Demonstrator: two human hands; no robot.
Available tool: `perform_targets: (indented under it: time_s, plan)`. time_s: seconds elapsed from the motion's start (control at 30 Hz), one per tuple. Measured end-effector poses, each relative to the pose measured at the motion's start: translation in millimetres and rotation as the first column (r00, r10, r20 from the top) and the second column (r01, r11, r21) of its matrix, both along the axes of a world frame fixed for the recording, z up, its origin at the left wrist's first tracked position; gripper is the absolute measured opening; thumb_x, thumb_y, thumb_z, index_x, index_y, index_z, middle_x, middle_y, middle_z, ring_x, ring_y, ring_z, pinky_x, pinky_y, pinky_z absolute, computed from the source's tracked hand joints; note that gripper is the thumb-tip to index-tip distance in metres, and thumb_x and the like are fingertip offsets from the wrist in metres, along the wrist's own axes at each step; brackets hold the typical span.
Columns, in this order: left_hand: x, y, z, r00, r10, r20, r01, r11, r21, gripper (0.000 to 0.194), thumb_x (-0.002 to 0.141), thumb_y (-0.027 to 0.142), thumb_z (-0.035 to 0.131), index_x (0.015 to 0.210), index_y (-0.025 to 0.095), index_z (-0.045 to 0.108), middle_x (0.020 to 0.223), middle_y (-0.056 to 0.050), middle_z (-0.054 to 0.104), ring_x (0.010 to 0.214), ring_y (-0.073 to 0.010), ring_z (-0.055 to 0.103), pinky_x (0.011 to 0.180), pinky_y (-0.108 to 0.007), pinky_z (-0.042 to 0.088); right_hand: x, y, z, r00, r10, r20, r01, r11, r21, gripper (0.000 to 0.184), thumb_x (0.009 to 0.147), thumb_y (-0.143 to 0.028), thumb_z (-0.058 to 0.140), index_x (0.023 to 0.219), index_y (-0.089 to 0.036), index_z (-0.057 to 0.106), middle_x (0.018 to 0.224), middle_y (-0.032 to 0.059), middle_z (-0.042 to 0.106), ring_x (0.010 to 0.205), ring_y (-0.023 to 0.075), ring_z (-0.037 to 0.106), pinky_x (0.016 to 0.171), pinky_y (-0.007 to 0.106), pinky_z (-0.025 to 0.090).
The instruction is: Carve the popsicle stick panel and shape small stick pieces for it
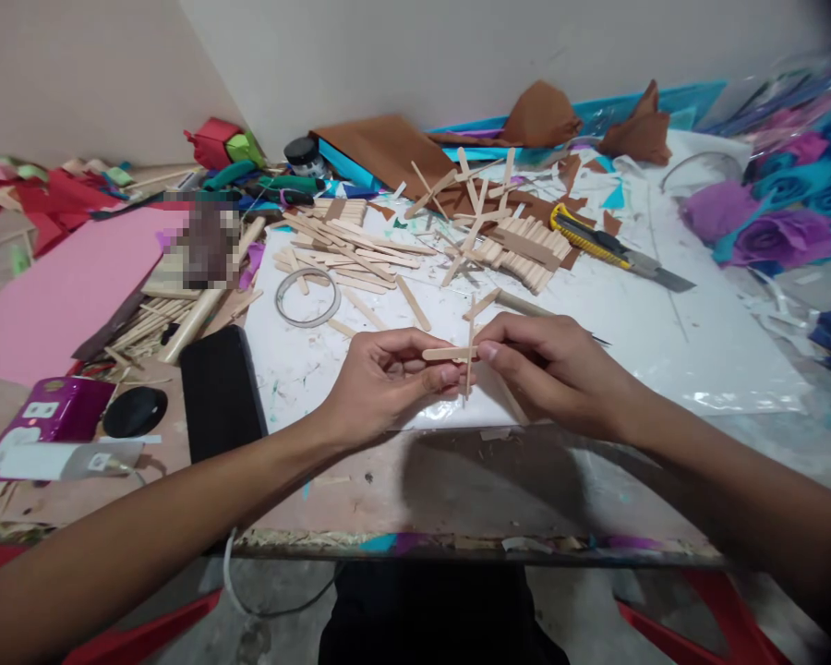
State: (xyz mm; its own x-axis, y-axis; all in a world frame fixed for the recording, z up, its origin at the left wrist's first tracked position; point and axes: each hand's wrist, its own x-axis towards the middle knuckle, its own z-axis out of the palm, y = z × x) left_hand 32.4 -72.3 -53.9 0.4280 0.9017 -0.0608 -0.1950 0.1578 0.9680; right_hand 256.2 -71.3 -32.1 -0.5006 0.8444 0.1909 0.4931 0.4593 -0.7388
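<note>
Forearms (200,508) flank crossed sticks (447,354), one nine-to-three, one twelve-to-six, pinched by left hand (391,377) at nine, right hand (554,371) at three.

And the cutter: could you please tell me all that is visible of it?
The cutter has a yellow, plastic-looking handle with dark parts and a grey, metal-looking blade, slid out. It lies slanted on the white sheet: handle far and left, beside the bundled sticks, blade pointing right and toward the camera. Brown scraps lie close to the handle; contact is unclear. Neither the left hand nor the right hand touches it.
</note>
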Motion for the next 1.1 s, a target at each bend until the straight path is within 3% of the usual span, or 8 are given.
perform_targets:
  time_s: [0.2,0.4,0.63,1.1]
  plan:
    - [-1.0,0.6,1.7,0.999,-0.009,-0.031,0.009,1.0,0.006,0.016,0.081,0.022,0.087,0.087,0.011,0.078,0.083,-0.007,0.081,0.073,-0.0148,0.078,0.072,-0.02,0.065,5.7,3.1,-4.6,0.998,-0.011,-0.057,0.006,0.996,-0.092,0.028,0.106,-0.036,0.05,0.093,-0.017,0.067,0.078,-0.0007,0.062,0.07,0.0117,0.053,0.066,0.024,0.04]
    - [-1.2,0.1,3.4,0.998,-0.064,0.0,0.064,0.998,0.026,0.015,0.087,0.023,0.081,0.086,0.009,0.075,0.079,-0.006,0.079,0.072,-0.0145,0.078,0.073,-0.022,0.066,3.2,1.4,-5.3,0.993,0.052,-0.106,-0.061,0.995,-0.081,0.022,0.106,-0.032,0.053,0.096,-0.019,0.067,0.081,-0.0011,0.065,0.071,0.0102,0.054,0.065,0.022,0.04]
    - [-1.3,2.2,-0.3,0.997,-0.074,0.028,0.073,0.997,0.039,0.02,0.085,0.026,0.083,0.087,0.01,0.073,0.082,-0.008,0.08,0.075,-0.0159,0.079,0.072,-0.022,0.066,-0.9,-0.6,-3.3,0.986,0.095,-0.138,-0.103,0.993,-0.05,0.018,0.105,-0.029,0.055,0.098,-0.018,0.068,0.08,-0.0014,0.067,0.067,0.0093,0.054,0.061,0.023,0.039]
    - [-0.1,-1.0,-3.9,0.996,-0.071,0.059,0.066,0.995,0.075,0.017,0.091,0.018,0.074,0.082,0.014,0.06,0.082,-0.005,0.079,0.084,-0.0164,0.08,0.075,-0.022,0.063,-2.7,-2.9,-6.4,0.988,0.098,-0.116,-0.104,0.993,-0.048,0.013,0.107,-0.024,0.053,0.105,-0.022,0.065,0.092,-0.0009,0.067,0.081,0.0099,0.06,0.076,0.021,0.045]
